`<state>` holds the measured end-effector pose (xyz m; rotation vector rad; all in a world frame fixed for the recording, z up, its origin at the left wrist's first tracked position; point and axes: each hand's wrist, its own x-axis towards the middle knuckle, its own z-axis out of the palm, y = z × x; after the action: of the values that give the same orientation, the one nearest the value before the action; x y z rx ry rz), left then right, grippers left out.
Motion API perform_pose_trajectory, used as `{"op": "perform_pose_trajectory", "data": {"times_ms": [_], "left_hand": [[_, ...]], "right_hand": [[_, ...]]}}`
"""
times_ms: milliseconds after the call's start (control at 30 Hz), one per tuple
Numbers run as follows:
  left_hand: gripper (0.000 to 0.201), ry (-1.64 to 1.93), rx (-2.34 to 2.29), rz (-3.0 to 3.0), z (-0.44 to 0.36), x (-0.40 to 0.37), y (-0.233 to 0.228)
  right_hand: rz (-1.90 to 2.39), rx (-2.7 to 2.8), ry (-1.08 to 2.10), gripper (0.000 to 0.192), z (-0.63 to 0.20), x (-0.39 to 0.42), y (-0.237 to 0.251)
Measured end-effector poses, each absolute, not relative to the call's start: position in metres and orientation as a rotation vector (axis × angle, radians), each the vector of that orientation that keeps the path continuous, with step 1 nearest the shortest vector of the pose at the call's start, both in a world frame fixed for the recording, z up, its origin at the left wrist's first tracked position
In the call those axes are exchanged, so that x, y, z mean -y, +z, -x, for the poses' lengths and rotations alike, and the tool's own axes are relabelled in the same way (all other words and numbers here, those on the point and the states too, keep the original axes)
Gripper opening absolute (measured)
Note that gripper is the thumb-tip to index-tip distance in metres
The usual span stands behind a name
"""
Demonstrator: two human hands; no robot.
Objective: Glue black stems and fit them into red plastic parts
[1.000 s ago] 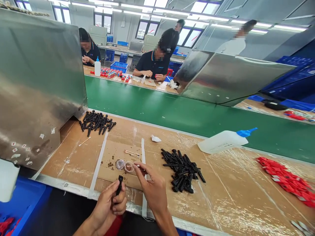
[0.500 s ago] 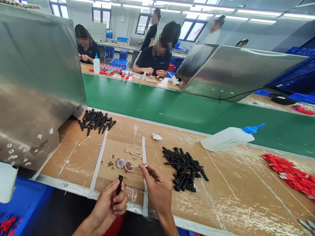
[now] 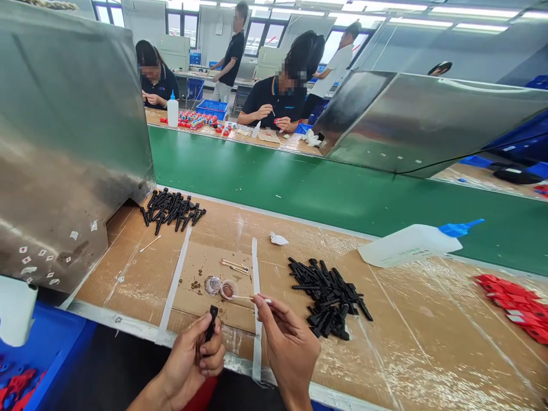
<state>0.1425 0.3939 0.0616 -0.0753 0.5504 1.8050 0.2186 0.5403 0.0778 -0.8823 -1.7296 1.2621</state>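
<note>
Gripping slim black plastic part [image 3: 209,321] upright, left hand [image 3: 192,359] fingers closed; right hand [image 3: 289,342] pinching cotton swab [image 3: 248,298].

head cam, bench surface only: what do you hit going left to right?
Far-left black parts pile → left hand with black part → small cups → right hand → centre black pile → white squeeze bottle → red parts.

A green belt [image 3: 342,194] runs past the cardboard-topped bench [image 3: 141,279]; steel hoods [image 3: 64,142] (dull, smudged), windows [image 3: 261,34], strip lights [image 3: 471,11] beyond
</note>
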Motion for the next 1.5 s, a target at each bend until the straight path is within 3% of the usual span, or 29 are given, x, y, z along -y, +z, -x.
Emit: {"op": "perform_pose_trajectory", "data": {"times_ms": [600,1500], "left_hand": [[0.03,1.795,-0.579,0.081,-0.143,-0.394,0.06],[0.031,1.814,-0.552,0.088,-0.143,-0.395,0.057]], "right_hand": [[0.589,1.954,1.214,0.008,-0.226,-0.514,0.07],[0.407,2.023,1.047,0.012,-0.22,-0.512,0.079]]}}
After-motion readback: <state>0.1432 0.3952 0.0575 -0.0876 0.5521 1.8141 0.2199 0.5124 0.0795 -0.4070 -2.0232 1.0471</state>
